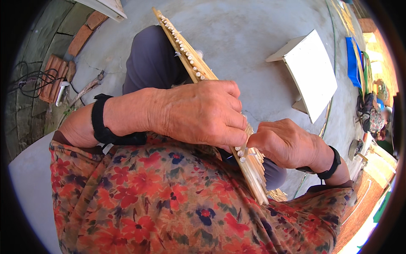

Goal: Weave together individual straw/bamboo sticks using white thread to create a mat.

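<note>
Left hand point(205, 114) grip pinching the stick row point(252, 172), right hand point(285, 143) curled at its edge, hold unclear; best keep it steady, spacing even

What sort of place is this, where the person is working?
It is probably an outdoor yard or patio: the view shows a grey concrete-like floor, reddish bricks at the left, and sunlit orange-brown ground at the right.

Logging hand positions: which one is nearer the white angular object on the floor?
Right. In the picture, the right hand is below-left of the white object, at the stick bundle; the left hand is farther left, over the bundle.
</note>
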A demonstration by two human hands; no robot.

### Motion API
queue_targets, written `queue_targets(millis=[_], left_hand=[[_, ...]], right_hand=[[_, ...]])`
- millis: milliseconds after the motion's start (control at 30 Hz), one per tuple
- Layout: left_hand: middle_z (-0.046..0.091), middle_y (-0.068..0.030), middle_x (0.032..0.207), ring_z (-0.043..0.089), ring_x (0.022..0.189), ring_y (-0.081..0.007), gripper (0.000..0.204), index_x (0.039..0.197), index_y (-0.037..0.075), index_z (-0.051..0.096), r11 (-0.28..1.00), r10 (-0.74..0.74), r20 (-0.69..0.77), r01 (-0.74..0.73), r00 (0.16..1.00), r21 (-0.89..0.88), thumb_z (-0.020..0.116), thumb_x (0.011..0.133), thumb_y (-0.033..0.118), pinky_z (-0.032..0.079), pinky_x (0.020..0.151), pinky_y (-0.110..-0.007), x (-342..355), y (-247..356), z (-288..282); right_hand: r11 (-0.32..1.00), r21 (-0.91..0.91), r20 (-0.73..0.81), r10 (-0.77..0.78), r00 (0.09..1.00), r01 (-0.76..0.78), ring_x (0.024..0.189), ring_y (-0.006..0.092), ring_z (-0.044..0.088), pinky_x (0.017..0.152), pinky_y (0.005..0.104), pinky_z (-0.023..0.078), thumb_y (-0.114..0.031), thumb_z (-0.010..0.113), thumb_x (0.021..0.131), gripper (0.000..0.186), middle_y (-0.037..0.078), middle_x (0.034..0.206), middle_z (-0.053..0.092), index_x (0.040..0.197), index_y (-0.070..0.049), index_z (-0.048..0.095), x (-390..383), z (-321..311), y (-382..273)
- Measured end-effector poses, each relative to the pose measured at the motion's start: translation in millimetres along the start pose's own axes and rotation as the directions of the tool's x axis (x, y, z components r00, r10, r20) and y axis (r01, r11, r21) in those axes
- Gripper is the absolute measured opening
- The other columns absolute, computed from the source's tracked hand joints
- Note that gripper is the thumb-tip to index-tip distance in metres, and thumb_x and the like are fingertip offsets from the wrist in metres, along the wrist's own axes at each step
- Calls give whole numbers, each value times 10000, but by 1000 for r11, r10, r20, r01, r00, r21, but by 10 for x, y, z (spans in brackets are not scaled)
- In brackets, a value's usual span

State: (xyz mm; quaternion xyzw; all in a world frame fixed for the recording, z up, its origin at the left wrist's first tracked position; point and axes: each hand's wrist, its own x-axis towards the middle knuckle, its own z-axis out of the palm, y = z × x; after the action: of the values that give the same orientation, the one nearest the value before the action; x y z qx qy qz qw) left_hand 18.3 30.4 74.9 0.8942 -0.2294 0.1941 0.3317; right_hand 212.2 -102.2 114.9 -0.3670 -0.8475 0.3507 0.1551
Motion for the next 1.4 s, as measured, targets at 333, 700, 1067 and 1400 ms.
queue_targets(millis=[333, 700, 1067, 1400], left_hand=[[604, -20, 793, 596, 732, -181, 169, 826, 55, 586, 1000, 17, -35, -17, 999, 10, 654, 757, 194, 468, 757, -386, -28, -17, 30], [615, -33, 813, 609, 765, -192, 245, 833, 49, 592, 1000, -21, -25, 21, 999, 22, 669, 729, 257, 475, 808, -416, -52, 48, 20], [621, -43, 809, 610, 753, -212, 279, 807, 45, 589, 1000, -13, -35, 12, 999, -17, 715, 683, 261, 473, 800, -408, -45, -47, -1], [635, -45, 798, 609, 731, -238, 239, 920, 83, 635, 999, -42, -18, 42, 999, -27, 701, 734, 219, 477, 673, -339, 324, -322, 82]], right_hand=[[999, -23, -143, -25, 989, 22, 569, 220, 563, 461, 320, 462, -57, 563, 745, 221, 54, 640, 479, 949, -6, 493, 61, 127, -68], [999, -36, -269, 10, 963, -21, 516, 224, 547, 421, 322, 434, -21, 580, 702, 231, 72, 632, 488, 900, 26, 472, 108, 294, -237], [956, -204, -351, 128, 928, -209, 516, 236, 557, 428, 336, 429, -2, 596, 706, 274, 85, 617, 500, 945, 33, 466, 138, 376, -316], [757, -105, -729, 383, 568, -645, 708, 260, 594, 613, 316, 478, -38, 550, 865, 211, 122, 838, 587, 1075, -45, 548, -379, -43, -499]])
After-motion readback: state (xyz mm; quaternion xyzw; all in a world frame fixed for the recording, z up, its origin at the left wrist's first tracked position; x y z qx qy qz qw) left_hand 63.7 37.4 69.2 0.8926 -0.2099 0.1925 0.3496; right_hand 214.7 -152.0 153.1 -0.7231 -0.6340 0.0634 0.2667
